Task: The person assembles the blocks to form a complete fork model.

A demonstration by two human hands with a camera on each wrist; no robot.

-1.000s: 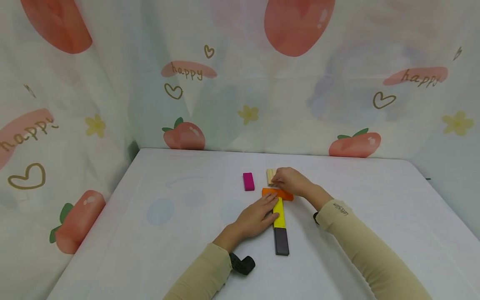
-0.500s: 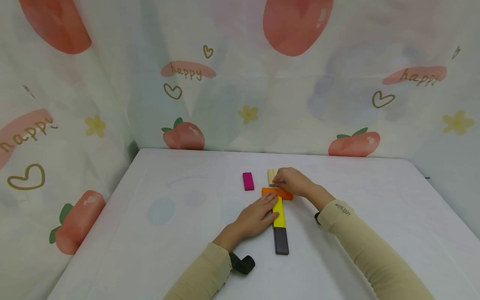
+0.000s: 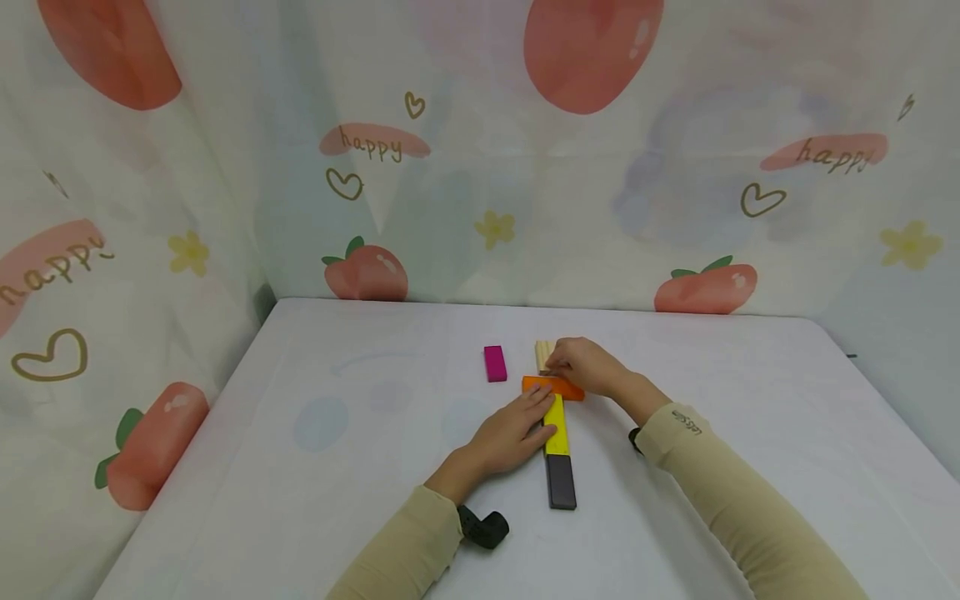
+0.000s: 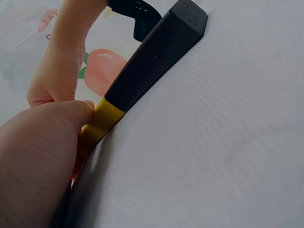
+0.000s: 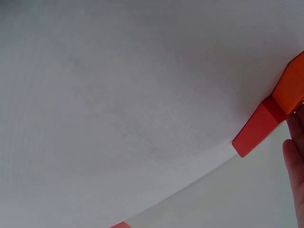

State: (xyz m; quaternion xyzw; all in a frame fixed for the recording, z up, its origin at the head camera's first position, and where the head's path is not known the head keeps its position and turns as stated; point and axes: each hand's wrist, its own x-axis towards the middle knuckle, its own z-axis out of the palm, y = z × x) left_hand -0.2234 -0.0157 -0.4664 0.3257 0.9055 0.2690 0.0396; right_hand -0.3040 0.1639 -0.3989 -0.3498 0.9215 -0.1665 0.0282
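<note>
In the head view my left hand (image 3: 510, 432) lies with extended fingers over an orange block (image 3: 573, 389) and a yellow block (image 3: 557, 439). A dark block (image 3: 561, 482) adjoins the yellow one's near end. My right hand (image 3: 588, 365), fingers bent, grips near the close end of a pale wooden block (image 3: 543, 352) just beyond the orange one; its fingertips are partly hidden. The left wrist view has my left thumb (image 4: 83, 111) against the yellow block (image 4: 103, 118). A red block (image 5: 259, 128) touches the orange block (image 5: 290, 88) in the right wrist view.
A magenta block (image 3: 495, 364) lies left of the wooden block on the white table (image 3: 262, 500). Black straps with a black device (image 3: 485, 528) are at my wrists. A patterned curtain (image 3: 450, 167) stands behind and to the left.
</note>
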